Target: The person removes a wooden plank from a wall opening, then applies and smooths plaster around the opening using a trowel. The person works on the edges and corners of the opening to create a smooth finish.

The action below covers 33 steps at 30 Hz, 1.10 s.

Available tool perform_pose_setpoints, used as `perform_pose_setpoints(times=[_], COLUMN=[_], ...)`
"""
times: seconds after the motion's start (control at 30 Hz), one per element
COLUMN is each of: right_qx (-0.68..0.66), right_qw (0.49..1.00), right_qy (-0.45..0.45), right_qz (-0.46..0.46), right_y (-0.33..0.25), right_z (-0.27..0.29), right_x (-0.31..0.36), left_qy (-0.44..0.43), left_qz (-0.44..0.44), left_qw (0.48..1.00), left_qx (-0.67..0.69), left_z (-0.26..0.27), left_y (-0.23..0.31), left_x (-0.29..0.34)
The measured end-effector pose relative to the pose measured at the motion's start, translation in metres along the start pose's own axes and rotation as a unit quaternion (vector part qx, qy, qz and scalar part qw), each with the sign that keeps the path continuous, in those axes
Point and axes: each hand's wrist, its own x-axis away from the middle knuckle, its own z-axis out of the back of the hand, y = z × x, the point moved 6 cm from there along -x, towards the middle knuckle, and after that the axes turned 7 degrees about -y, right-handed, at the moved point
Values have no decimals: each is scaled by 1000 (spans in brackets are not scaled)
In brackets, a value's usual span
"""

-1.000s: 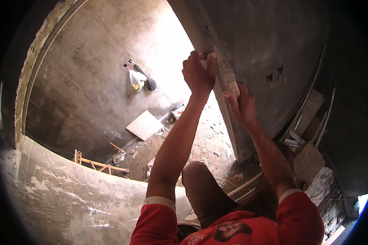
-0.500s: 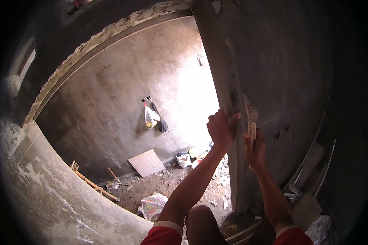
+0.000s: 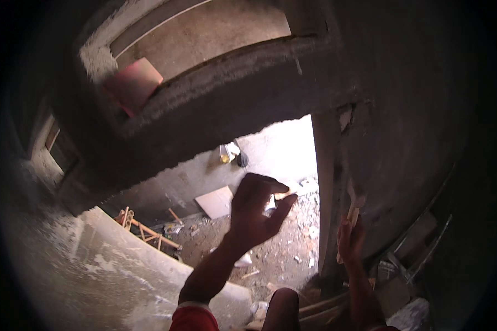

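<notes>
1. Step in hand, as I judge it: hand-tool work beside the doorway jamb (image 3: 327, 182); the right hand (image 3: 350, 240) holds a pale slim-handled tool (image 3: 355, 203), too dim to name more exactly, just right of the jamb; I cannot tell whether its broader upper end touches the plastered wall (image 3: 406, 138).
2. Right grip: fingers and thumb clamped on the tool's handle; left grip: thumb and fingers curled but apart, nothing visible between them; the left hand (image 3: 251, 209) is raised left of the jamb.
3. The next move seems to call for a firm hold on the handle and a controlled angle against the wall right of the jamb; the left hand is free to lend support.
4. Count, nearest: two bare hands; one tool; one jamb.
5. Count, left of the jamb: one pale square board (image 3: 215, 202); one plastic bag (image 3: 226, 155); one dark bundle (image 3: 242, 159); one orange frame (image 3: 154, 234); higher up, one reddish panel (image 3: 135, 84); rubble (image 3: 301, 245), too small to count.
</notes>
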Motion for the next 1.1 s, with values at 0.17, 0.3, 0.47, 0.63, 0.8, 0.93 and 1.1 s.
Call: perform_pose_setpoints(times=[0.17,0.3,0.47,0.63,0.8,0.93,1.1], right_qx=[72,146,296,231,242,228,278], right_qw=[995,988,949,956,951,952,930], right_qy=[20,35,87,159,164,203,242], right_qz=[-68,-30,62,-90,-100,-16,-12], right_y=[-65,-123,-176,-197,-215,-224,-218], right_z=[0,-17,-58,-95,-128,-138,-119], right_x=[14,13,-11,-42,-72,-89,-120], left_qy=[56,-4,-98,-114,-128,-109,-107], left_qz=[-13,-8,-43,-26,-38,-71,-89], left_qw=[995,991,973,968,958,959,962], left_qx=[-79,-133,-204,-221,-255,-253,-234], left_z=[90,118,118,114,103,102,104], left_y=[-2,-11,-36,-51,-53,-54,-55], left_x=[-79,-135,-181,-187,-179,-175,-169])
